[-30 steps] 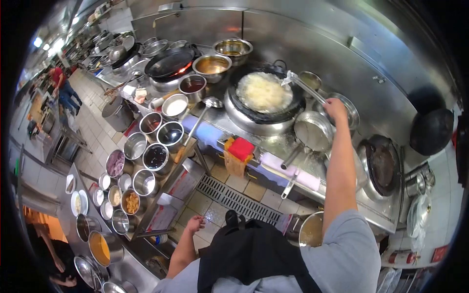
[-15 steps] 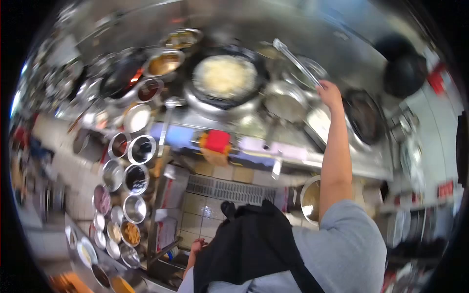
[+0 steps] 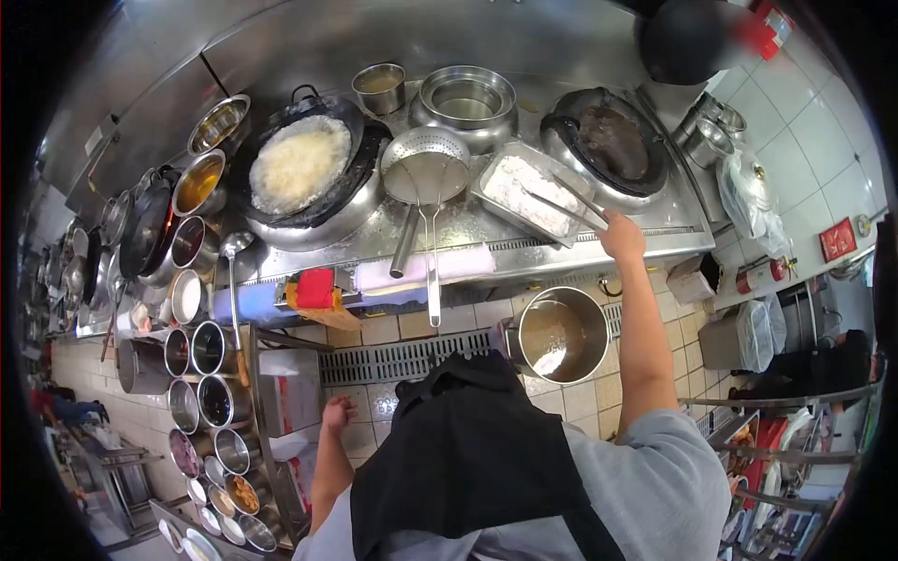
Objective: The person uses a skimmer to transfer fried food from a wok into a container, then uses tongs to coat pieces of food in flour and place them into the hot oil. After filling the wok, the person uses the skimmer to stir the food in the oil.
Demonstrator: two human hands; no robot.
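My right hand [image 3: 622,237] is closed around the near end of metal tongs [image 3: 572,201], whose tips reach over a metal tray [image 3: 543,231] of white, powdery food [image 3: 526,187]. My left hand [image 3: 338,412] hangs low beside the black apron, away from any object, with its fingers curled; whether anything is in them cannot be made out. A wok [image 3: 353,120] at the left of the stove holds bubbling, pale, frothy contents [image 3: 301,161]. A perforated skimmer [image 3: 426,142] and a second strainer lie over a pan between wok and tray.
A dark wok [image 3: 613,140] sits on the right burner. On the floor stands a large pot [image 3: 564,335] of brownish liquid. Many metal containers [image 3: 214,400] line the left side. A ladle [image 3: 236,245] rests near the sauce bowls. A red cloth [image 3: 314,288] lies on the stove's front edge.
My right hand has brought the tongs from above the back of the stove down over the tray of white food. My left hand has moved out from beside the apron. The view has shifted.
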